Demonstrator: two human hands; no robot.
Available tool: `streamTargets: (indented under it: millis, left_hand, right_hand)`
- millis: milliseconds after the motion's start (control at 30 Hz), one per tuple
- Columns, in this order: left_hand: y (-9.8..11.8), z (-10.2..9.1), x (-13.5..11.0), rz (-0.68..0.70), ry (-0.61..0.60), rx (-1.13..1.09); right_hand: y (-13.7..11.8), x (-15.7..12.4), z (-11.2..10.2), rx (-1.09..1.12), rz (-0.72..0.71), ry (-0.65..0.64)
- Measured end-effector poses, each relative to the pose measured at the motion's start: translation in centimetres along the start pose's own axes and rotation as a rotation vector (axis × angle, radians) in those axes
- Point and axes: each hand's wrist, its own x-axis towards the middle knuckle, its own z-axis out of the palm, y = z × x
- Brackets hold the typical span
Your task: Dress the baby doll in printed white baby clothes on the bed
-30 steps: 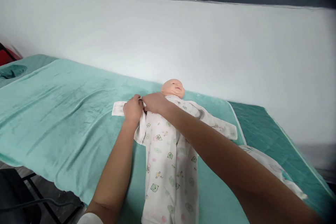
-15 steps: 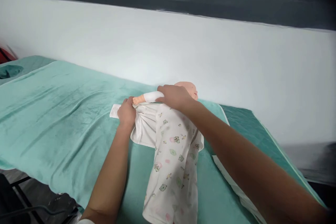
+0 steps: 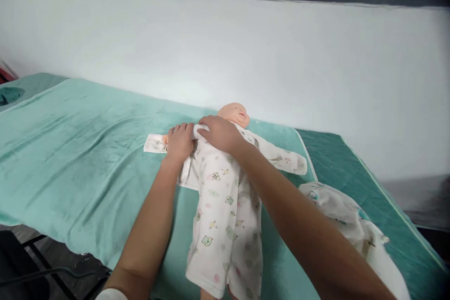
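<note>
A baby doll (image 3: 235, 113) lies on its back, dressed in a white printed baby garment (image 3: 218, 206). One doll arm, in a plain white sleeve, stretches to the left over the garment's flat sleeve (image 3: 154, 143). My left hand (image 3: 181, 141) is closed over that forearm, and the doll's small hand (image 3: 165, 139) peeks out beyond my fingers. My right hand (image 3: 221, 132) grips the same arm near the shoulder, its thumb and fingers on either side of the white sleeve. The doll's other arm lies inside the printed sleeve (image 3: 286, 159) on the right.
A light green blanket (image 3: 87, 150) covers the bed, with darker green fabric (image 3: 333, 159) beneath at the right. A crumpled white printed cloth (image 3: 337, 201) lies near my right forearm. A white wall (image 3: 176, 47) stands behind. Dark frames and a cable (image 3: 52, 271) are at lower left.
My left hand has shifted from the doll's hand onto its forearm. The doll's arm now lies lower, over the garment's sleeve. The camera view has shifted, showing the other sleeve.
</note>
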Motion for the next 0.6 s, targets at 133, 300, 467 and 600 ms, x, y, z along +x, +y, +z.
streamTargets:
  millis: [133, 300, 467, 600]
  left_hand:
    - [0.3, 0.1, 0.2, -0.009, 0.026, 0.018]
    - [0.5, 0.2, 0.3, -0.068, 0.004, 0.062]
    - [0.7, 0.1, 0.3, -0.085, -0.018, 0.086]
    - [0.5, 0.2, 0.3, -0.101, -0.014, 0.035]
  right_hand:
    - [3.5, -4.8, -1.0, 0.208, 0.199, 0.226]
    - [9.3, -9.8, 0.8, 0.289, 0.392, 0.45]
    - [12.2, -10.7, 2.0, 0.048, 0.345, 0.389]
    - [13.7, -11.0, 1.5, 0.001, 0.444, 0.405]
